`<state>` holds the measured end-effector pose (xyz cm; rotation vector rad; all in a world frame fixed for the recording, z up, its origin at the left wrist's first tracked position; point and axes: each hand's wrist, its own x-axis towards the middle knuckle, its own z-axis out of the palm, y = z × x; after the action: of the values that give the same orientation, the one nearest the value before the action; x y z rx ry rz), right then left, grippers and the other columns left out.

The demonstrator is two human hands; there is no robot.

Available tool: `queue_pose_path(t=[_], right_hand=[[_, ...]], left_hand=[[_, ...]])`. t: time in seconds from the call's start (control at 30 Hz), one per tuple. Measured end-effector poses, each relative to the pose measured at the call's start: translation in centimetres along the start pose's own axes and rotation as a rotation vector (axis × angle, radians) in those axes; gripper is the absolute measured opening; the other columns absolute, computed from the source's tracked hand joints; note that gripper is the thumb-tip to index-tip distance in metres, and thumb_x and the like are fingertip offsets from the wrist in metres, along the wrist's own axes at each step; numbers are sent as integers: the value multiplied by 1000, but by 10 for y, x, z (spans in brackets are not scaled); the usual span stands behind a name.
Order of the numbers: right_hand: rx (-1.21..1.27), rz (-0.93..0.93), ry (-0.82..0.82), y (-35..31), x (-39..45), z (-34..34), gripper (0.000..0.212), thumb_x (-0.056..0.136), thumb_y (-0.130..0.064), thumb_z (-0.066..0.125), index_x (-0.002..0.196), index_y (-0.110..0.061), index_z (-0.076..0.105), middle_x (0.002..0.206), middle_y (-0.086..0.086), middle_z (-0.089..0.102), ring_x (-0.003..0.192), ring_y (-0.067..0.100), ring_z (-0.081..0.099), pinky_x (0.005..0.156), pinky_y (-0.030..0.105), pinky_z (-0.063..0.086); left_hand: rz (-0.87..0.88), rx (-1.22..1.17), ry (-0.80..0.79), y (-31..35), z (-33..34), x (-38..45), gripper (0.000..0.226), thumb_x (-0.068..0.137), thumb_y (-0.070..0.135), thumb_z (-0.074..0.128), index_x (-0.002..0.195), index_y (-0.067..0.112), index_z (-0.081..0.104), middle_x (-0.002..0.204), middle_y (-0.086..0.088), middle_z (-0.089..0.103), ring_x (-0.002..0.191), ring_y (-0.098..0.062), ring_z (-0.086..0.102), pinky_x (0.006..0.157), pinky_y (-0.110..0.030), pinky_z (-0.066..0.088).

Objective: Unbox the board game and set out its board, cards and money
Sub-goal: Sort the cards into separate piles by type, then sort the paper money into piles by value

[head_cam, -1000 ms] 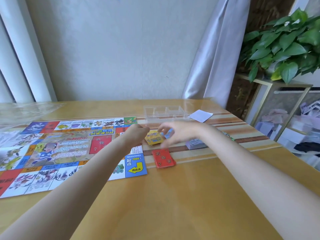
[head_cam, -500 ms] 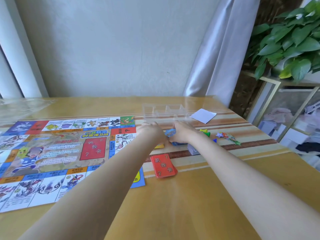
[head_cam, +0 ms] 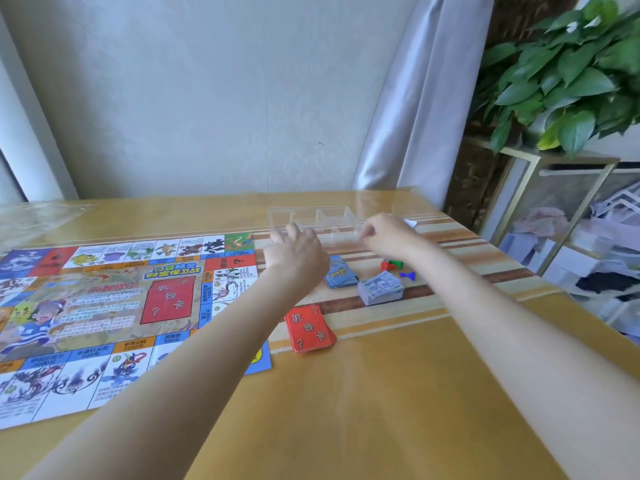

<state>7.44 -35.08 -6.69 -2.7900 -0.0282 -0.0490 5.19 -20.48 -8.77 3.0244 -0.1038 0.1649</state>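
Observation:
The colourful game board (head_cam: 104,299) lies flat on the left of the table. To its right lie a red card deck (head_cam: 310,329), a blue card deck (head_cam: 341,273) and a stack of paper money (head_cam: 381,289). Small red and green pawns (head_cam: 391,264) and a blue pawn (head_cam: 408,275) lie behind the money. A clear plastic tray (head_cam: 311,216) stands farther back. My left hand (head_cam: 298,251) reaches its fingers onto the tray's near left wall. At the tray's near right corner my right hand (head_cam: 388,237) has its fingers curled on the edge.
A white paper slip (head_cam: 410,222) peeks out behind my right hand. Crumpled clear wrap (head_cam: 31,220) lies at the table's far left. A curtain (head_cam: 408,116), a leafy plant (head_cam: 571,74) and a gold-framed shelf (head_cam: 554,220) stand beyond the table's right edge.
Both hands have left the card decks and moved forward to the clear tray. The blue deck and the money stack now lie uncovered on the table.

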Motion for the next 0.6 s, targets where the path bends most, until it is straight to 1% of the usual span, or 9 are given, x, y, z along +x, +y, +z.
queue_pose_path(t=[0.03, 0.07, 0.1, 0.2, 0.27, 0.37, 0.47, 0.53, 0.6], right_hand=[[15, 16, -37, 10, -4, -10, 25, 89, -5, 47, 101, -7, 69, 106, 8, 68, 91, 23, 63, 76, 26, 49], [19, 15, -95, 19, -10, -17, 24, 89, -4, 50, 103, -8, 69, 102, 5, 68, 87, 19, 62, 70, 22, 47], [22, 6, -164, 26, -16, -19, 24, 89, -4, 52, 105, -10, 69, 103, 4, 67, 86, 18, 60, 68, 21, 45], [61, -32, -303, 39, -29, -8, 26, 88, -6, 57, 112, -14, 65, 110, 4, 64, 91, 21, 58, 77, 29, 46], [53, -70, -334, 42, -31, 1, 31, 87, -9, 59, 117, -17, 63, 110, 3, 61, 97, 22, 58, 85, 34, 47], [-5, -108, -359, 44, -27, 7, 35, 87, -11, 61, 121, -19, 61, 112, 2, 60, 96, 19, 54, 83, 30, 43], [-101, -142, -376, 43, -24, 11, 36, 86, -13, 62, 121, -22, 61, 117, 1, 60, 100, 20, 56, 86, 32, 46], [-110, -151, -386, 42, -26, 10, 36, 86, -13, 62, 120, -21, 58, 110, -2, 58, 97, 19, 56, 82, 31, 48], [-103, -145, -397, 40, -30, 8, 37, 86, -13, 63, 120, -18, 53, 103, -4, 50, 92, 17, 52, 75, 28, 45]], left_hand=[[57, -56, 33, 2, -2, -3, 38, 98, 26, 36, 131, 8, 42, 132, -14, 41, 124, -35, 35, 94, -39, 37], [104, -113, 54, 5, -2, -6, 36, 96, 22, 38, 129, 8, 45, 131, -13, 44, 123, -34, 38, 97, -39, 36], [139, -159, 61, 8, 0, -9, 35, 95, 19, 40, 127, 8, 48, 129, -13, 47, 122, -33, 40, 97, -39, 37], [199, -226, 60, 16, 6, -16, 33, 92, 14, 42, 123, 9, 53, 125, -11, 51, 119, -32, 44, 96, -40, 40], [214, -252, 68, 18, 7, -20, 34, 91, 13, 43, 123, 11, 55, 124, -10, 52, 119, -31, 44, 96, -39, 40], [210, -301, 93, 14, 9, -24, 34, 91, 11, 43, 122, 15, 57, 124, -8, 54, 118, -29, 45, 94, -37, 40], [205, -361, 145, 5, 13, -26, 33, 90, 10, 43, 117, 15, 61, 121, -6, 58, 115, -27, 48, 88, -32, 40], [207, -439, 169, 2, 16, -29, 32, 89, 8, 43, 113, 13, 64, 117, -5, 63, 111, -25, 53, 85, -28, 40], [203, -550, 163, 2, 17, -33, 30, 89, 6, 43, 109, 10, 65, 114, -3, 66, 108, -23, 56, 86, -29, 44]])
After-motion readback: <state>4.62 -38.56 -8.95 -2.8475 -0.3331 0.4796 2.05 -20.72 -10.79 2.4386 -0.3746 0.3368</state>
